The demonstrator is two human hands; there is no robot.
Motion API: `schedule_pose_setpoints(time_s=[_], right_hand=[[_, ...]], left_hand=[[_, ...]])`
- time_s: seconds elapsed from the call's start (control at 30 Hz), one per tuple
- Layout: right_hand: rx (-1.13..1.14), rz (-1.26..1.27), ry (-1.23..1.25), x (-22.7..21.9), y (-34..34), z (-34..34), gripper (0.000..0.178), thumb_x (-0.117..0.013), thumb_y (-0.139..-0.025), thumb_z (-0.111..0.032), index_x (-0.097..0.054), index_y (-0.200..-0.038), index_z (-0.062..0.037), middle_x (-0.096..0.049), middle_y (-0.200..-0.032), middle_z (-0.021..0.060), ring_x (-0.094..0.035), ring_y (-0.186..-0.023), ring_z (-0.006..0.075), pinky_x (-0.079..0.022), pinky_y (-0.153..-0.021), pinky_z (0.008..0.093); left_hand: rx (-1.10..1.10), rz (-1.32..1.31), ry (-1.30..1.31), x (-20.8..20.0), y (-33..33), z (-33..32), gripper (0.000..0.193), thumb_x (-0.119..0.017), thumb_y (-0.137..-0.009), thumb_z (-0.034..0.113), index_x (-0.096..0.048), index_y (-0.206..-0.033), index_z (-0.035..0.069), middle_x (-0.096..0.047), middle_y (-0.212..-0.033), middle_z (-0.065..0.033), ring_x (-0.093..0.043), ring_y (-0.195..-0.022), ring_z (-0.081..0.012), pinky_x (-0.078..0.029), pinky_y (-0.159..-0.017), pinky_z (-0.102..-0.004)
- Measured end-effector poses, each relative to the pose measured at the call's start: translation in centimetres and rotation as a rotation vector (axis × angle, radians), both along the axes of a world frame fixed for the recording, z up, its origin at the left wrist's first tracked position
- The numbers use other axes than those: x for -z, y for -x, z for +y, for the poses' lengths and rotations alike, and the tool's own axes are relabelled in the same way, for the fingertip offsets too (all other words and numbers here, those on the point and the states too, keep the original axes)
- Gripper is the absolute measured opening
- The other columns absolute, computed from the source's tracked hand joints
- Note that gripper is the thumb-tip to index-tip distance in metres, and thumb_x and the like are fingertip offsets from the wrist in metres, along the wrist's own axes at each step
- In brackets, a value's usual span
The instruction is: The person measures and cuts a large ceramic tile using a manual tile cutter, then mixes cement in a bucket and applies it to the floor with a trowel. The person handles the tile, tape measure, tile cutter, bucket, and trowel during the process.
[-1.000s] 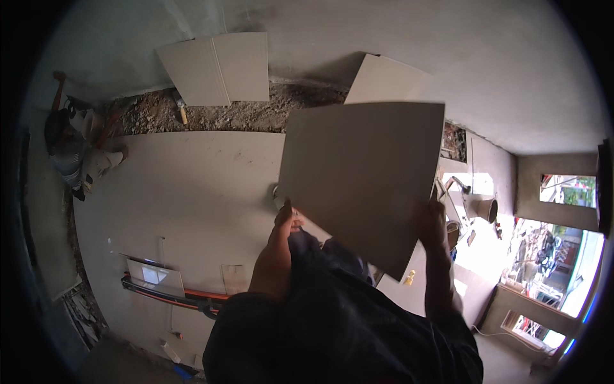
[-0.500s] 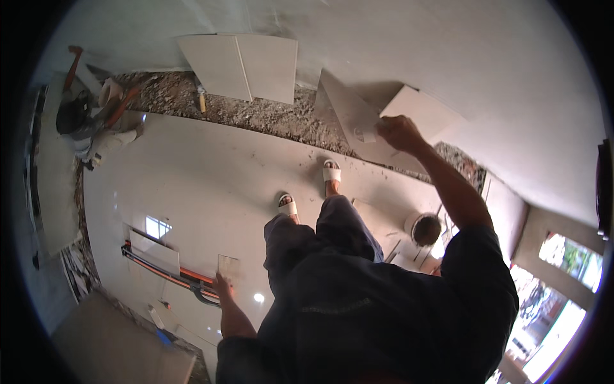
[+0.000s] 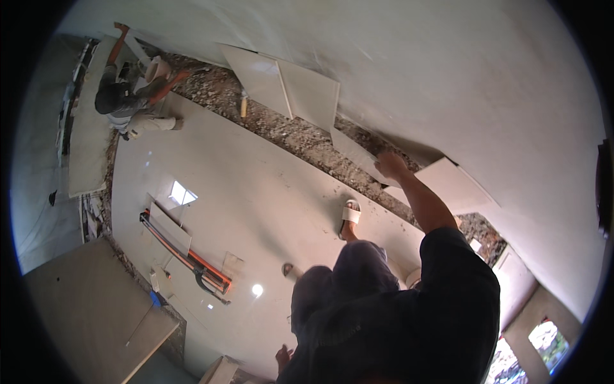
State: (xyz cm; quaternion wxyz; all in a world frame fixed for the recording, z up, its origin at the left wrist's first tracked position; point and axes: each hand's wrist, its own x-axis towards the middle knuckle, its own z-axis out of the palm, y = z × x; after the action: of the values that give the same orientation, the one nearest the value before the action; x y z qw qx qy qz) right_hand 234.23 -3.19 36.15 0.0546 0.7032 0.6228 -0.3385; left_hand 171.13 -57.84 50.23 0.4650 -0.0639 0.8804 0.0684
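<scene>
My right hand is closed at the edge of a thin, pale, pointed piece of tile, above the rubble strip along the wall. The fingers' far side is hidden. My left hand hangs low beside my left thigh, fingers partly visible and loosely apart, with nothing seen in it. Another pale tile piece leans against the wall, just beyond my right forearm. Two larger tile pieces lean together on the wall further left.
A co-worker crouches at the far left by a bucket. A yellow-handled tool stands in the rubble. An orange-and-black tile cutter lies on the glossy floor. A large panel occupies the lower left.
My view has turned and my left foot has stepped. My left hand has left the small tile by the cutter and come back to my side. The pointed tile piece sits lower, tilted flatter.
</scene>
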Motion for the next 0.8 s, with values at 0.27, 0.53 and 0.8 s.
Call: schedule_pose_setpoints(time_s=[0.27,0.53,0.8], right_hand=[[-0.056,-0.033,0.103,4.9,-3.6,4.3,0.031,-0.050,-0.086,-0.027,-0.064,-0.098,-0.0028,-0.063,-0.104,0.0213,-0.060,-0.100,0.0369,-0.047,-0.088,0.0482],[0.288,-0.245,-0.051,4.1,-6.8,6.6,0.028,-0.059,-0.085,-0.025,-0.059,-0.108,-0.0092,-0.054,-0.110,0.0147,-0.055,-0.108,0.0315,-0.048,-0.086,0.0464],[0.485,-0.412,-0.242,2.6,-4.0,5.9,0.049,-0.061,-0.083,-0.027,-0.045,-0.122,-0.0030,-0.050,-0.118,0.0165,-0.044,-0.117,0.0324,-0.037,-0.097,0.0450]], left_hand=[[-0.007,0.124,0.116,-7.6,-1.4,0.2,0.059,-0.052,-0.090,0.043,-0.041,-0.123,-0.005,-0.062,-0.099,-0.0219,-0.062,-0.084,-0.0349,-0.051,-0.063,-0.0417],[0.131,0.194,0.149,-6.7,-5.3,7.7,0.058,-0.051,-0.089,0.047,-0.047,-0.118,-0.003,-0.066,-0.093,-0.0167,-0.067,-0.069,-0.0276,-0.047,-0.053,-0.0369],[0.149,0.195,0.152,-6.0,-7.5,10.7,0.057,-0.051,-0.089,0.046,-0.049,-0.116,-0.004,-0.066,-0.092,-0.0157,-0.067,-0.069,-0.0259,-0.048,-0.057,-0.0383]])
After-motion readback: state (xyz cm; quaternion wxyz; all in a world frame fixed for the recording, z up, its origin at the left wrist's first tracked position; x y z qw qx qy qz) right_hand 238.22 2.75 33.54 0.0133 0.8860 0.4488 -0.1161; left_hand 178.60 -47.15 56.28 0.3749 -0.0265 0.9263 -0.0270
